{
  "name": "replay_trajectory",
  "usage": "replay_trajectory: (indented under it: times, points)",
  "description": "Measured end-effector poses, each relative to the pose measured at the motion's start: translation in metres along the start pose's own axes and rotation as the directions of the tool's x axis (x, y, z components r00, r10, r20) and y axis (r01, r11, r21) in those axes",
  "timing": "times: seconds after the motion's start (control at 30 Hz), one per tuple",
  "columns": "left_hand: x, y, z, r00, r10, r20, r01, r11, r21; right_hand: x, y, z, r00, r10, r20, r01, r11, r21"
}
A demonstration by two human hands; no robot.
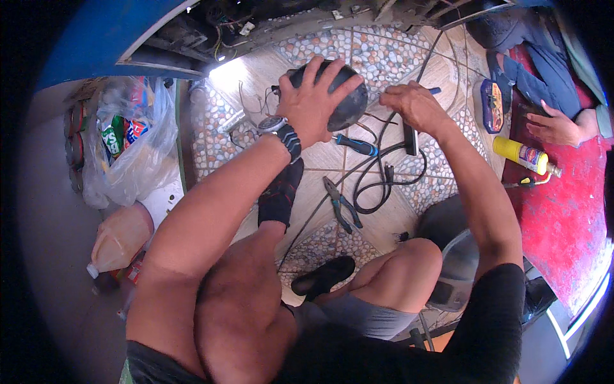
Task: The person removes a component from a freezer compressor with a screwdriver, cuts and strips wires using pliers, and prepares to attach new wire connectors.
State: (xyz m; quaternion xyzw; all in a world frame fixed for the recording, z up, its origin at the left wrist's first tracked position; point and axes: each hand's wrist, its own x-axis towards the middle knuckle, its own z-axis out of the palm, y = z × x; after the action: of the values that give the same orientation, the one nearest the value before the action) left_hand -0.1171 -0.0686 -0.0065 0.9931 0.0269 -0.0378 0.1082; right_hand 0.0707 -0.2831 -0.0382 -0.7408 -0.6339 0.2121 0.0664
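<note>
Left hand: the left hand (311, 102) lies spread over the top of a round black metal compressor-like housing (342, 96), fingers curled down its far side; I judge this steadies the heavy shell so it cannot roll.
Right hand: the right hand (412, 105) is closed around a slim blue-handled tool (433, 91), its tip aimed at the housing's right side where thin wires come out; what the tip touches is hidden.
Housing: it sits on the tiled pebble-pattern floor (384, 57), just in front of the open underside of a blue-sided appliance (102, 45), probably kept close because its wires run there.
Tools on floor: a blue-handled screwdriver (354, 144) lies just below the housing, blue-grip pliers (342, 205) nearer the knees, and a looped black power cable (384, 182) between them, all within easy reach.
Containers: a clear plastic bag (131, 147) at left holds crumpled colourful wrappers; a pale orange plastic jug (120, 238) lies tipped beside it, contents unclear.
Other person: a second person's hand (555, 127) rests on a red mat (563, 217), beside a yellow gas canister with a torch nozzle (521, 153).
</note>
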Motion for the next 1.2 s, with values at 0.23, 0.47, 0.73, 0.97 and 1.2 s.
replay_trajectory:
  times: [0.23, 0.47, 0.73, 0.97, 1.2]
  points:
    - [0.020, -0.011, 0.001, 1.000, -0.001, 0.021, 0.003, 0.998, -0.059, -0.006, -0.003, -0.015, 0.999, 0.017, 0.048, -0.018, 1.000, 0.026]
    - [0.029, -0.016, -0.002, 0.995, -0.026, 0.101, 0.033, 0.997, -0.072, -0.071, -0.048, 0.016, 0.682, 0.731, 0.034, -0.518, 0.449, 0.728]
    - [0.012, 0.002, -0.007, 0.981, -0.170, 0.094, 0.182, 0.973, -0.144, -0.034, -0.145, 0.084, 0.685, 0.653, 0.324, -0.130, -0.328, 0.936]
    - [0.009, 0.001, -0.006, 0.982, -0.171, 0.080, 0.179, 0.978, -0.107, -0.015, -0.144, 0.105, 0.535, 0.817, 0.217, -0.009, -0.251, 0.968]
    - [0.012, 0.001, -0.007, 0.984, -0.135, 0.114, 0.149, 0.981, -0.126, 0.025, -0.156, 0.128, 0.087, 0.995, 0.039, -0.055, -0.034, 0.998]
